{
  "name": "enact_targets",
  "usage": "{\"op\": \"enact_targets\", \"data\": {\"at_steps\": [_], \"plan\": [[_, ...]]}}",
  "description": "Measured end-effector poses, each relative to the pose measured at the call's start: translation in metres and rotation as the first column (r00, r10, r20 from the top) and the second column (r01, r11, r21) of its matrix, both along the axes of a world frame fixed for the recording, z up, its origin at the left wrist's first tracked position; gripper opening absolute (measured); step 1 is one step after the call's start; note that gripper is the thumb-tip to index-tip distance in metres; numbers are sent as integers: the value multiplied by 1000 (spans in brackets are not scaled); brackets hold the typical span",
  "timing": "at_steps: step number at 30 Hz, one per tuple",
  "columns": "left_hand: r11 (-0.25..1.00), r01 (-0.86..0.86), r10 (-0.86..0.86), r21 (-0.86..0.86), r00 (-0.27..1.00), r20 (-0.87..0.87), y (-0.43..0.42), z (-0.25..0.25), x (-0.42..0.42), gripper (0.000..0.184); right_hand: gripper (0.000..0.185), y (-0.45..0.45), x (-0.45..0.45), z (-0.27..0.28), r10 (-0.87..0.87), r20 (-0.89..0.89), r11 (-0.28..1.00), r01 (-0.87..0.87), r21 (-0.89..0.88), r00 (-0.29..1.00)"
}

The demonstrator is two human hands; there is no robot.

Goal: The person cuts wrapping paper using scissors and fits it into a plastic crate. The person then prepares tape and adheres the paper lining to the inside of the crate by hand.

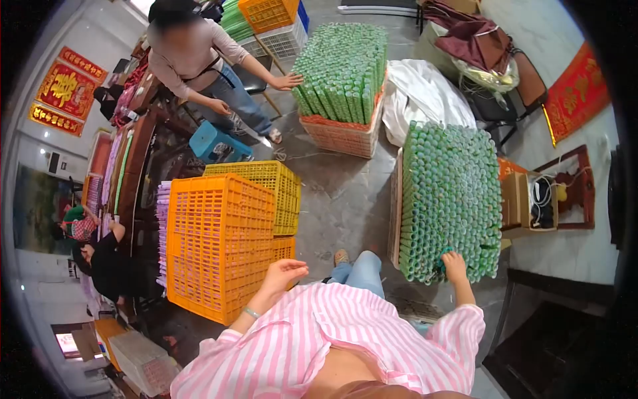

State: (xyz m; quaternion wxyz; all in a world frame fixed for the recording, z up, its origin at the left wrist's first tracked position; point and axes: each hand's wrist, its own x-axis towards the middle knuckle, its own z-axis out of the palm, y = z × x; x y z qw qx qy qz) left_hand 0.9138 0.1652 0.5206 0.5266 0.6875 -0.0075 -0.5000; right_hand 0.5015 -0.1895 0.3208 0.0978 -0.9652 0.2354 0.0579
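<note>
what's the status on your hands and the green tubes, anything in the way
Right hand at near end of green tube stack, grip unclear. Left hand open, looks empty, near orange crate. Nothing visibly blocking right hand.

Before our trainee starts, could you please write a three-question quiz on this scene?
1. Which of the wearer's hands is at the nearer stack of green tubes?
2. True or false: the blue stool stands on the floor.
3. Which of these is nearest the left hand?
A) white sheeting
B) tall orange crate
C) brown chair

Key: 1. The right hand. 2. True. 3. B.
</note>
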Motion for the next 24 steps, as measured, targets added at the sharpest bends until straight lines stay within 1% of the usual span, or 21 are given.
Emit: {"op": "enact_targets", "data": {"at_steps": [2, 3, 4, 6, 7, 9, 10, 11, 12, 13, 14, 15, 16, 17, 18, 19, 20, 21, 22, 23, 24], "plan": [[998, 40, -41, -52, 999, -15, -29, 2, 7, 17, 24, -10, 1, 1, 78, 48, 997, -78, -4, 996], [998, 24, -25, -53, 1000, -17, -43, 1, 8, 17, 26, -20, -2, 4, 153, 80, 988, -153, -7, 985], [996, -28, 27, -87, 1000, -13, -55, 0, 9, 18, 26, -27, -9, 9, 162, 79, 987, -163, 2, 984], [988, -106, 102, -115, 994, -41, -77, 2, 13, 18, 39, -34, -14, 22, -51, 72, 981, 36, 190, 996], [988, -105, 102, -114, 994, -35, -88, 3, 14, 18, 39, -37, -12, 27, -52, 78, 981, 36, 192, 996], [986, 3, -18, -167, 996, -88, -106, 0, 16, 19, 49, -51, -7, 43, -274, 220, 944, 218, 248, 936], [987, 29, -40, -160, 997, -67, -113, -2, 19, 20, 53, -56, -1, 49, -331, 232, 930, 275, 243, 915], [986, 14, -27, -164, 996, -82, -120, -4, 21, 20, 53, -58, 9, 49, -318, 220, 935, 267, 235, 922], [983, -22, 6, -182, 996, -89, -127, -6, 26, 21, 55, -60, 24, 39, -524, 301, 811, 360, 460, 797], [978, -56, 38, -200, 995, -94, -135, -9, 32, 23, 57, -64, 42, 29, -714, 318, 635, 386, 669, 624], [976, -69, 49, -205, 993, -104, -142, -15, 39, 23, 61, -69, 62, 23, -760, 254, 531, 347, 773, 599], [968, -100, 75, -228, 990, -117, -148, -24, 46, 28, 65, -69, 98, 38, -761, 214, 481, 311, 820, 612], [959, -132, 102, -249, 986, -131, -151, -30, 51, 33, 64, -69, 132, 31, -768, 216, 438, 248, 864, 604], [956, -150, 117, -251, 983, -144, -158, -29, 57, 33, 61, -65, 183, 58, -716, 246, 481, 207, 852, 654], [943, -128, 92, -308, 987, -129, -169, -25, 65, 38, 56, -64, 223, 51, -679, 245, 429, 104, 897, 692], [924, -102, 66, -369, 992, -109, -180, -25, 76, 44, 51, -56, 276, 81, -681, 224, 331, 20, 943, 698], [918, -115, 77, -379, 991, -114, -190, -29, 88, 44, 50, -49, 325, 96, -625, 274, 338, -63, 939, 730], [911, -111, 90, -397, 993, -71, -197, -34, 101, 45, 50, -40, 369, 116, -602, 190, 205, -81, 975, 775], [905, -105, 103, -411, 994, -27, -200, -37, 118, 46, 50, -30, 410, 112, -546, 297, 261, -178, 949, 783], [903, -112, 109, -415, 994, -32, -201, -46, 139, 46, 51, -22, 449, 128, -458, 298, 310, -164, 937, 838], [868, -210, 186, -451, 978, -97, -203, -59, 162, 41, 49, -14, 486, 149, -414, 339, 270, -242, 932, 844]]}}
